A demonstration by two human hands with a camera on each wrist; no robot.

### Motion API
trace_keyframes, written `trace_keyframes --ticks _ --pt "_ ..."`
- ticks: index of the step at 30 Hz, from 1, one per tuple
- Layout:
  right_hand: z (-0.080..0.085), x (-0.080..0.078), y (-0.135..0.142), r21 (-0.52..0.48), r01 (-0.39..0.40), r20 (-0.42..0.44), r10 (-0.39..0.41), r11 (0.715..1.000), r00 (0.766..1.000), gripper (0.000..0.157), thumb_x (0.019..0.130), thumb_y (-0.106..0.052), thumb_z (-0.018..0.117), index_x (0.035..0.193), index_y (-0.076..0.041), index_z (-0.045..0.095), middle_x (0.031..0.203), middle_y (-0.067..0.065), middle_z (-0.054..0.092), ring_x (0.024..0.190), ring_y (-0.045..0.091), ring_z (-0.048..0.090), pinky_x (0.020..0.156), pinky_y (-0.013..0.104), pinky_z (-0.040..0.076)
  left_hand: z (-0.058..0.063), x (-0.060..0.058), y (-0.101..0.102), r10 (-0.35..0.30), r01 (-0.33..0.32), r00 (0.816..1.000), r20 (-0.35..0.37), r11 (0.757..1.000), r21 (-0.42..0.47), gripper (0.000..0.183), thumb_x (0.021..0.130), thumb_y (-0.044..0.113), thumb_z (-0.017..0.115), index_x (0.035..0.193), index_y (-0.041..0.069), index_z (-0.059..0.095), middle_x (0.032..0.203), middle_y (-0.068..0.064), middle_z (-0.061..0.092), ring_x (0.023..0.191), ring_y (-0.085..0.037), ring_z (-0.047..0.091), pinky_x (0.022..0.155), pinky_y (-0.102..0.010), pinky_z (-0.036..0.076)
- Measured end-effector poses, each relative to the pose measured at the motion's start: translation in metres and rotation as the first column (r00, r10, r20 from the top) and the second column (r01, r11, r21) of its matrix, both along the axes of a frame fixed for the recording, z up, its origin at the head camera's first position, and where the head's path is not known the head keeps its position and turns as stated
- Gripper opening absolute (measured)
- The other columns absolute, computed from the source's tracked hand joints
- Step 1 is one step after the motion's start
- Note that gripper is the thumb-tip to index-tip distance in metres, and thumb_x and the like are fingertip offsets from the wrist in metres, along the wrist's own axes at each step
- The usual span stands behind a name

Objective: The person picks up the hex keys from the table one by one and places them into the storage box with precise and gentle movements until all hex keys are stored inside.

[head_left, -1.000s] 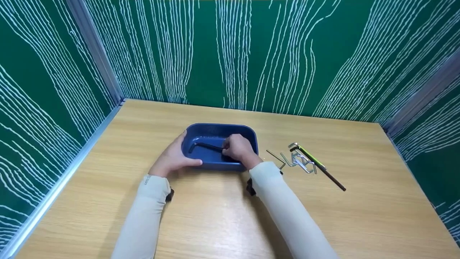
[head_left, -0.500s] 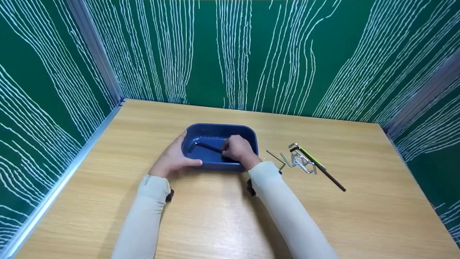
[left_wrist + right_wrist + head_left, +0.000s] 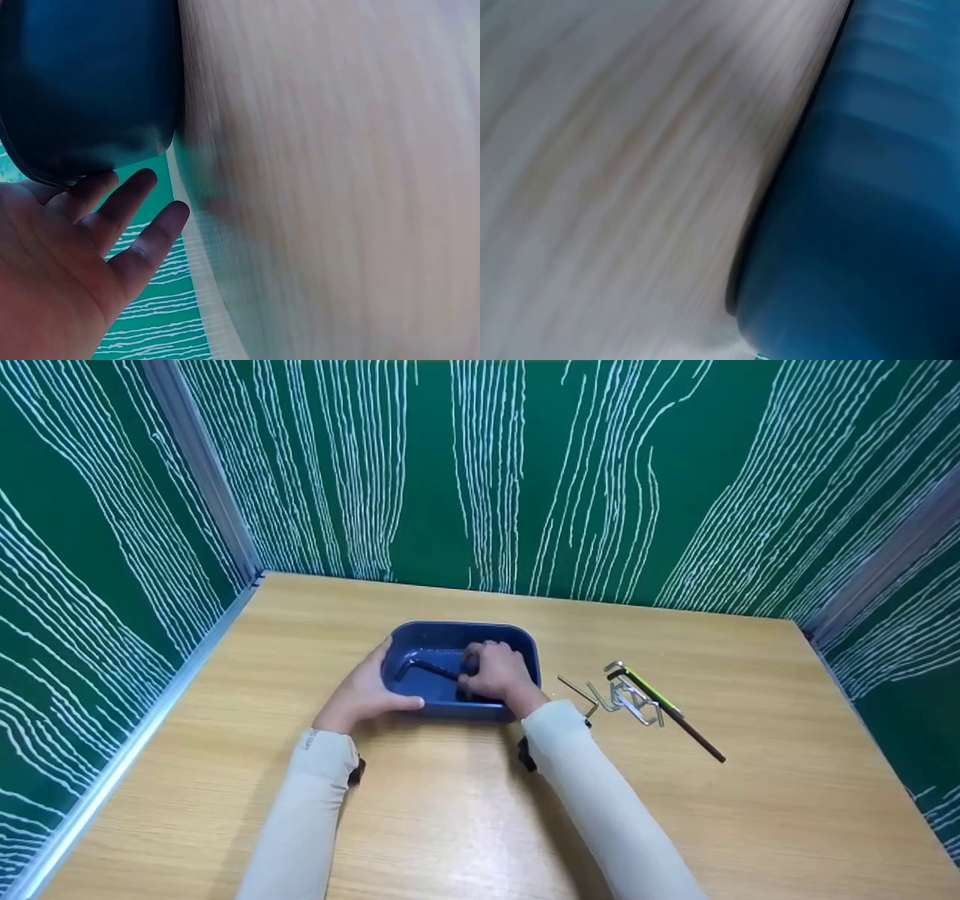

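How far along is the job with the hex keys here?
Seemingly done: a dark hex key lies in the blue bin. In hand: the right hand is at the key's end, grip unclear; the left hand touches the bin. Remaining, if all belong inside: the loose hex keys on the table.

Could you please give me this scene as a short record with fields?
container: blue bin on a wooden table
inside: black hex key, bent end leftward
left hand: touching the bin's left side, thumb at front rim
right hand: inside the bin, at that key; grip unclear
right of bin: loose hex keys, one lime-green
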State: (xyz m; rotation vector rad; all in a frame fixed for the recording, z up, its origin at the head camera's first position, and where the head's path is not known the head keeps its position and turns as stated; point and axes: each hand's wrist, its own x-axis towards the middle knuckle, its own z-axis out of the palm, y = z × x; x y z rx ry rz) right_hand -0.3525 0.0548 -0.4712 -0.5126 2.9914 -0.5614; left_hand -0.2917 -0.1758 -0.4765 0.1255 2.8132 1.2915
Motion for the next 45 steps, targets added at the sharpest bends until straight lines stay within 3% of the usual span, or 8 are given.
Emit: trace_keyframes --ticks 11,17,30,41,45 --pt "0.003 0.009 0.006 -0.137 0.010 0.005 -0.009 0.991 1.000 0.042 0.073 -0.046 0.063 0.109 -0.027 0.056 0.105 -0.001 0.056 0.092 0.016 0.051 0.086 0.039 0.043 -0.004 0.001 0.004 -0.036 0.036 0.999 0.007 0.999 0.003 0.123 0.042 0.067 0.072 0.140 0.033 0.006 0.144 0.007 0.022 0.125 -0.018 0.030 0.103 -0.045 0.028" --pt "0.005 0.011 0.010 -0.179 -0.014 -0.006 0.013 0.984 1.000 0.045 0.071 -0.050 0.063 0.108 -0.025 0.059 0.102 -0.003 0.057 0.093 0.015 0.052 0.085 0.038 0.044 -0.006 0.001 0.004 -0.064 0.064 0.998 -0.023 0.998 0.022 0.117 0.049 0.055 0.077 0.141 0.030 0.008 0.143 0.004 0.023 0.126 -0.019 0.030 0.103 -0.046 0.026" --pt "0.026 0.015 0.014 -0.265 -0.006 0.079 0.027 0.964 0.996 0.051 0.065 -0.062 0.062 0.103 -0.028 0.062 0.101 -0.009 0.057 0.098 0.014 0.050 0.090 0.037 0.041 -0.004 0.003 0.002 -0.073 0.073 0.997 -0.039 0.997 0.014 0.117 0.050 0.054 0.077 0.141 0.029 0.008 0.143 0.004 0.024 0.126 -0.017 0.030 0.104 -0.045 0.025" --pt "0.050 0.016 0.021 -0.271 -0.092 0.014 0.100 0.958 0.995 0.030 0.072 -0.044 0.064 0.093 -0.022 0.068 0.096 -0.006 0.060 0.088 0.012 0.051 0.082 0.032 0.045 0.000 0.004 0.000 -0.040 0.040 0.999 -0.013 0.999 0.018 0.116 0.049 0.054 0.077 0.139 0.035 0.007 0.144 0.008 0.022 0.126 -0.018 0.029 0.103 -0.048 0.025" --pt "0.057 0.016 0.027 -0.301 -0.099 -0.007 0.102 0.948 0.995 0.023 0.073 -0.040 0.066 0.091 -0.026 0.067 0.093 -0.008 0.060 0.083 0.011 0.052 0.077 0.029 0.047 0.002 0.003 -0.001 -0.043 0.043 0.999 -0.014 0.999 0.031 0.116 0.050 0.053 0.077 0.139 0.035 0.006 0.143 0.006 0.023 0.125 -0.019 0.030 0.102 -0.049 0.026"
